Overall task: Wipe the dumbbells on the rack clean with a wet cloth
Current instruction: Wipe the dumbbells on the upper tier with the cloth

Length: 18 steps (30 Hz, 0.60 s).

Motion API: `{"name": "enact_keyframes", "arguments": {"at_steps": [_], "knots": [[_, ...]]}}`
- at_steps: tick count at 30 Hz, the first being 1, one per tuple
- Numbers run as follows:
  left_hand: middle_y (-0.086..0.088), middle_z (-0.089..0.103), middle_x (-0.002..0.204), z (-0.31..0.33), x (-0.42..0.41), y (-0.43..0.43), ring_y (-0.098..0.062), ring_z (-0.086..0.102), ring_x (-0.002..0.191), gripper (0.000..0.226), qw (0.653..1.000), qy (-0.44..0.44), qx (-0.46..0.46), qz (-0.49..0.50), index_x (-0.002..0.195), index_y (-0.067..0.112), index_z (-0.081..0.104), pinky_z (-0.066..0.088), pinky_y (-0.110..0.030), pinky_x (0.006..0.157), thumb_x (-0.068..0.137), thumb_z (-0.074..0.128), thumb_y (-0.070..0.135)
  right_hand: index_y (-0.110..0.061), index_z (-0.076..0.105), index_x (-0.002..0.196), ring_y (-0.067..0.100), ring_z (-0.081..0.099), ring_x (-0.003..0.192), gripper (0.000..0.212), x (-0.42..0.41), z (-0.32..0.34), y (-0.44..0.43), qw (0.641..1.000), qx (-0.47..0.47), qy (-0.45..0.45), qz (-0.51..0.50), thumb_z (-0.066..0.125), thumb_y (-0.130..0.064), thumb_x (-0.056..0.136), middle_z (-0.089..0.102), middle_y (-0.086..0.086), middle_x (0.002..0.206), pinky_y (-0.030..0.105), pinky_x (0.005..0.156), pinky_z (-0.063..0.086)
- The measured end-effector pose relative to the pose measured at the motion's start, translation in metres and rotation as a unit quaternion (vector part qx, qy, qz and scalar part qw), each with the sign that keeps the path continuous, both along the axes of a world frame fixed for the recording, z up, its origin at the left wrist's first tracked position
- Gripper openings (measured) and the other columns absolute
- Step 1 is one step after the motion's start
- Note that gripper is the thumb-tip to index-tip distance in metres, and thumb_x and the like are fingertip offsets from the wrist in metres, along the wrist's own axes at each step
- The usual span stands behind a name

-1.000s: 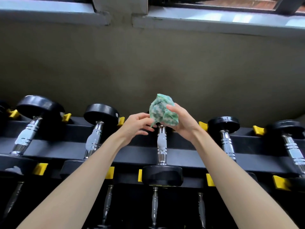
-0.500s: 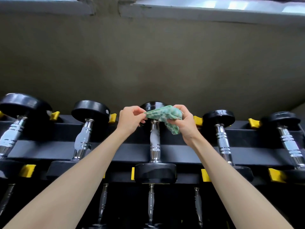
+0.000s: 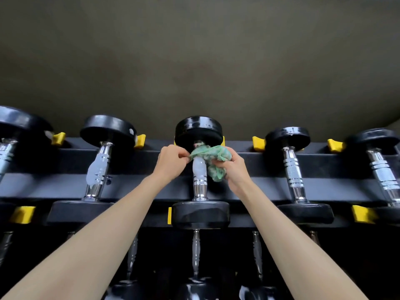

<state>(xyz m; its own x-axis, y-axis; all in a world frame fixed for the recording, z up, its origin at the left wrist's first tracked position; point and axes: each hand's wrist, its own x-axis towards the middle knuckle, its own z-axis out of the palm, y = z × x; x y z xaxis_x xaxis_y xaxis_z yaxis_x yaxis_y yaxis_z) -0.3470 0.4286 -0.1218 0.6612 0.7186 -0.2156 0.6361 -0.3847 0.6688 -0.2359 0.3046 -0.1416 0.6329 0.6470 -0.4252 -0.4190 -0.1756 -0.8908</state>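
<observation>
Dull olive wall (image 3: 194, 61) behind a black rack (image 3: 255, 165) with yellow cradles (image 3: 257, 144). Since half a second ago the green cloth (image 3: 213, 158) has come down from the far head and now lies across the upper handle of the middle dumbbell (image 3: 200, 185), near the rack's rear edge. The left hand (image 3: 171, 163) pinches its left end. The right hand (image 3: 234, 167) grips the bunched remainder beside the handle. Neighbouring dumbbells (image 3: 99, 167) flank it, untouched, and the forearms partly cover a lower row.

The cloth (image 3: 218, 156) is green with pale spots. The dumbbells (image 3: 200, 215) have black ends and silver handles. The rack (image 3: 255, 187) is black with yellow blocks (image 3: 258, 144). The wall (image 3: 194, 61) is muddy green.
</observation>
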Motion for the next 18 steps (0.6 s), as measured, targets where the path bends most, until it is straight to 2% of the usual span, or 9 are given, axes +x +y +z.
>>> {"name": "enact_keyframes", "arguments": {"at_steps": [2, 4, 7, 9, 11, 15, 18], "knots": [[-0.009, 0.071, 0.1, 0.0, -0.005, -0.006, -0.025, 0.06, 0.1, 0.017, 1.0, -0.002, 0.005, -0.012, 0.096, 0.005, 0.074, 0.044, -0.03, 0.088, 0.085, 0.061, 0.008, -0.021, 0.062, 0.089, 0.021, 0.061, 0.088, 0.038, -0.002, -0.002, -0.004, 0.999, 0.002, 0.032, 0.005, 0.055, 0.016, 0.081, 0.065, 0.002, 0.088, 0.037, 0.08, 0.052], [-0.009, 0.072, 0.09, 0.003, -0.009, -0.009, -0.024, 0.06, 0.091, 0.016, 1.0, -0.001, -0.004, -0.023, 0.093, 0.004, 0.075, 0.045, -0.029, 0.084, 0.084, 0.061, 0.006, -0.018, 0.063, 0.09, 0.023, 0.062, 0.089, 0.037, -0.004, -0.002, -0.008, 0.999, -0.001, 0.053, 0.005, 0.055, 0.016, 0.08, 0.066, 0.005, 0.088, 0.04, 0.083, 0.052], [-0.001, 0.064, 0.065, 0.009, -0.013, -0.012, -0.013, 0.054, 0.065, 0.015, 0.999, 0.013, -0.036, -0.033, 0.086, 0.003, 0.076, 0.041, -0.023, 0.067, 0.082, 0.061, 0.002, -0.015, 0.065, 0.092, 0.024, 0.063, 0.087, 0.036, -0.01, 0.0, -0.014, 0.997, -0.022, 0.076, 0.003, 0.054, 0.017, 0.079, 0.067, 0.007, 0.089, 0.036, 0.077, 0.054], [0.003, 0.057, 0.056, 0.012, -0.017, -0.016, -0.008, 0.045, 0.055, 0.017, 0.997, 0.031, -0.053, -0.039, 0.081, 0.003, 0.075, 0.039, -0.019, 0.056, 0.08, 0.059, -0.001, -0.013, 0.065, 0.095, 0.025, 0.064, 0.086, 0.036, -0.014, 0.002, -0.018, 0.996, -0.032, 0.088, 0.005, 0.053, 0.017, 0.079, 0.067, 0.009, 0.091, 0.034, 0.076, 0.054], [0.004, 0.055, 0.054, 0.013, -0.02, -0.02, -0.007, 0.042, 0.052, 0.019, 0.996, 0.041, -0.064, -0.039, 0.077, 0.002, 0.075, 0.036, -0.016, 0.051, 0.08, 0.057, -0.003, -0.011, 0.065, 0.092, 0.026, 0.064, 0.085, 0.034, -0.017, 0.004, -0.022, 0.995, -0.039, 0.096, 0.002, 0.052, 0.018, 0.078, 0.067, 0.011, 0.09, 0.036, 0.078, 0.053], [0.004, 0.057, 0.059, 0.015, -0.026, -0.027, -0.005, 0.047, 0.057, 0.018, 0.995, 0.054, -0.076, -0.04, 0.083, 0.003, 0.074, 0.036, -0.014, 0.052, 0.082, 0.057, -0.002, -0.01, 0.065, 0.086, 0.027, 0.063, 0.085, 0.03, -0.022, 0.008, -0.028, 0.993, -0.082, 0.09, 0.001, 0.054, 0.016, 0.076, 0.067, 0.012, 0.088, 0.038, 0.084, 0.051], [-0.005, 0.066, 0.073, 0.018, -0.029, -0.03, -0.004, 0.048, 0.06, 0.015, 0.99, 0.087, -0.094, -0.052, 0.079, 0.004, 0.072, 0.038, -0.016, 0.056, 0.083, 0.059, -0.001, -0.006, 0.064, 0.09, 0.024, 0.063, 0.077, 0.026, -0.024, 0.013, -0.033, 0.988, -0.116, 0.1, 0.0, 0.056, 0.014, 0.076, 0.067, 0.012, 0.086, 0.03, 0.067, 0.052]]}}
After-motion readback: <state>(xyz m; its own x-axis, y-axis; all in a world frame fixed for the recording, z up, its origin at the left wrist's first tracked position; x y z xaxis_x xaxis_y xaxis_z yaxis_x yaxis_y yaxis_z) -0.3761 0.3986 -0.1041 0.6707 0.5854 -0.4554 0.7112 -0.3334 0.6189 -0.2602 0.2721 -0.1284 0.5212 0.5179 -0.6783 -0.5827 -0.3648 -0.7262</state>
